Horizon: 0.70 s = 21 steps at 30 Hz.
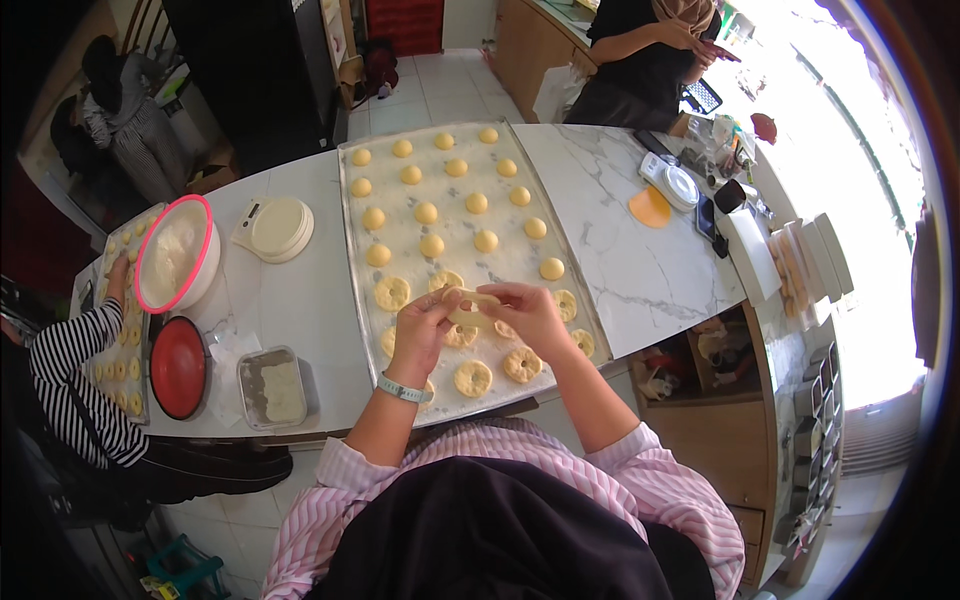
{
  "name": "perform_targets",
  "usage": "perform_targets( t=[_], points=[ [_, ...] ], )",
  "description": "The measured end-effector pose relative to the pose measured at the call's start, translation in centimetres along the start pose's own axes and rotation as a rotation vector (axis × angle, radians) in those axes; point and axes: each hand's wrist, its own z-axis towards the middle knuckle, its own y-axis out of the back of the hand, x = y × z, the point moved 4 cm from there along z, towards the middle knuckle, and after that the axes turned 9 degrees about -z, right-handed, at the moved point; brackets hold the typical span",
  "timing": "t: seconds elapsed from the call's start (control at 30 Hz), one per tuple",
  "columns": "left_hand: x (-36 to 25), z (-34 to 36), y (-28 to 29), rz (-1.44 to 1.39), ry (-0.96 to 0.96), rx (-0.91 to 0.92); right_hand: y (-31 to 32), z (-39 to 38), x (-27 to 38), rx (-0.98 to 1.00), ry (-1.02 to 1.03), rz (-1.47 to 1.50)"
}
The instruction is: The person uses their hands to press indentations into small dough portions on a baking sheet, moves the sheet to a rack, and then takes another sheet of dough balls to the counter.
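Between my two hands, just above a large floured baking tray (358, 262), a pale ring of dough (466, 310) is stretched. The fingers of my left hand (428, 322) pinch its left side, and my right hand (528, 312) grips its right side. Below and around them lie several shaped dough rings, such as a dough ring (473, 378) at the tray's near edge and another dough ring (393, 293) to the left. Farther up the tray, round dough balls (426, 212) sit in rows. My hands partly cover some of the rings.
On the left stand a pink-rimmed bowl (207, 262), a kitchen scale (277, 228), a red bowl (180, 368) and a metal tin (310, 395). A person in a striped sleeve (75, 340) works at another tray there. Another scale (672, 182) and a yellow dough scraper (650, 207) lie right.
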Motion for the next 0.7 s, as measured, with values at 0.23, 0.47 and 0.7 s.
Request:
perform_targets(
  t=[0.23, 0.47, 0.7],
  points=[
    [0.0, 0.2, 0.0, 0.09, 0.021, 0.041, -0.4, -0.5, 0.7, 0.048, -0.03, 0.123],
    [0.4, 0.4, 0.1, 0.068, 0.044, 0.043, -0.5, -0.3, 0.6, 0.02, 0.02, 0.047],
    [0.5, 0.4, -0.4, 0.165, 0.133, 0.085, -0.3, -0.5, 0.5, 0.059, -0.037, 0.169]
  ],
)
